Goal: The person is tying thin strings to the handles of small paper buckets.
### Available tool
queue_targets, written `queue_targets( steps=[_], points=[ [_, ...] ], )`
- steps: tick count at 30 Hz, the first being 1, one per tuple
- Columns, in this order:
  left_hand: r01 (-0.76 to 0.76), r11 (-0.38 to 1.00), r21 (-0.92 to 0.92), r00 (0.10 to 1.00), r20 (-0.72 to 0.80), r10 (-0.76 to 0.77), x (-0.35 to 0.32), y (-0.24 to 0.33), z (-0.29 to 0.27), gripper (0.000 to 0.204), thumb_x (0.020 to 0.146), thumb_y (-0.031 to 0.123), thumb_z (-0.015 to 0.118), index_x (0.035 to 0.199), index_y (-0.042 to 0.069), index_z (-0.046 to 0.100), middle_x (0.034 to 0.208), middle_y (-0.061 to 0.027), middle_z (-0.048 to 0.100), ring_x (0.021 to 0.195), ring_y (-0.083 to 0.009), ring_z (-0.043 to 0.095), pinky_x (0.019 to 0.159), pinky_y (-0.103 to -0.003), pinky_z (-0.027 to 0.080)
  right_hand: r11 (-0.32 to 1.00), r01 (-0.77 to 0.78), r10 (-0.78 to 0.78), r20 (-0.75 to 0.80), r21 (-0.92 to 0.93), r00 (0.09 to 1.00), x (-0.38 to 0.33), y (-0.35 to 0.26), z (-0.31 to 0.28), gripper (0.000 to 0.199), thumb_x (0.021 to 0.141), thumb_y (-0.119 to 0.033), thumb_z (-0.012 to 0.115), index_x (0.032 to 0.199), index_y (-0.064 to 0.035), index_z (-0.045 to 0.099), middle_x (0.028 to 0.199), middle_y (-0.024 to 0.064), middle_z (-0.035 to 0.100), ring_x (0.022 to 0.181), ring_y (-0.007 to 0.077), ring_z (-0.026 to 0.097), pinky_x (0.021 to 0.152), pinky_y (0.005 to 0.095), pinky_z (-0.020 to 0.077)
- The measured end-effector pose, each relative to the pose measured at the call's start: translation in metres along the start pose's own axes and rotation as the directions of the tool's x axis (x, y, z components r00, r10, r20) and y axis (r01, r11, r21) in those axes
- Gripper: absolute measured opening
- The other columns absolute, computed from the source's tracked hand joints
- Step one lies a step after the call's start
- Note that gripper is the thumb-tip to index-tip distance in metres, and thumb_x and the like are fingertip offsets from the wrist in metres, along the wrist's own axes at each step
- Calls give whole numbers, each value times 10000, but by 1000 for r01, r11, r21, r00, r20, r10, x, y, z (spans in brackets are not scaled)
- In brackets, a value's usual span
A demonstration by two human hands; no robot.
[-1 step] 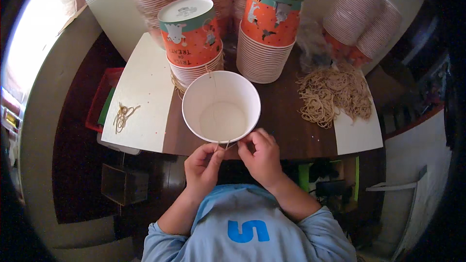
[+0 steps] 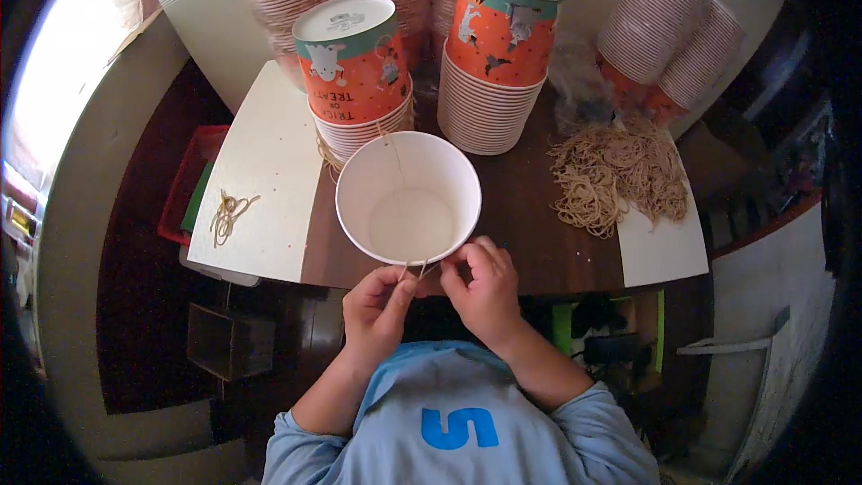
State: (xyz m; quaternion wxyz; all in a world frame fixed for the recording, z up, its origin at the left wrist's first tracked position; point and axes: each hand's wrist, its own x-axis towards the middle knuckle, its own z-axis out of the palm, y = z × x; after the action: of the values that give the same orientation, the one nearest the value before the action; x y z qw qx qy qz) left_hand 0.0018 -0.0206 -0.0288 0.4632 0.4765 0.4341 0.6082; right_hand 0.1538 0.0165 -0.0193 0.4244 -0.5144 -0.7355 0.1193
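A table (image 2: 575, 260) with a dark middle and white sides is seen. At its near edge, a white-lined paper bucket (image 2: 409, 202) is tilted, its mouth upward. At the near rim, a thin cord (image 2: 424, 268) is pinched between thumb and forefinger of the left hand (image 2: 375, 316). The right hand (image 2: 485, 292) is curled at the rim's near right; whether cord is gripped cannot be told. Beyond, two inverted bucket stacks (image 2: 498, 54) are seen; far right, a tan cord heap (image 2: 624, 171) is piled.
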Motion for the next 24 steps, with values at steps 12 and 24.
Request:
queue_targets(
  steps=[12,24],
  points=[
    [-400,815,420,915,139,378,3,18,-7,129,759,-8,682,876,15,634,831,-113,628,780,-210,605,694,-283,488,920,392,-392,-90,-14,916,-3,-11,-19,389,705,-119,708,1079,-109,601,1032,71,567,816,210,556,717,364,413],
    [-372,917,-146,911,133,391,0,47,-10,35,792,21,648,793,-6,627,823,-98,615,735,-190,549,646,-302,426,911,392,-388,-57,129,920,21,0,-7,159,687,-58,728,831,-90,668,906,60,661,733,217,620,623,314,475]
  ],
)
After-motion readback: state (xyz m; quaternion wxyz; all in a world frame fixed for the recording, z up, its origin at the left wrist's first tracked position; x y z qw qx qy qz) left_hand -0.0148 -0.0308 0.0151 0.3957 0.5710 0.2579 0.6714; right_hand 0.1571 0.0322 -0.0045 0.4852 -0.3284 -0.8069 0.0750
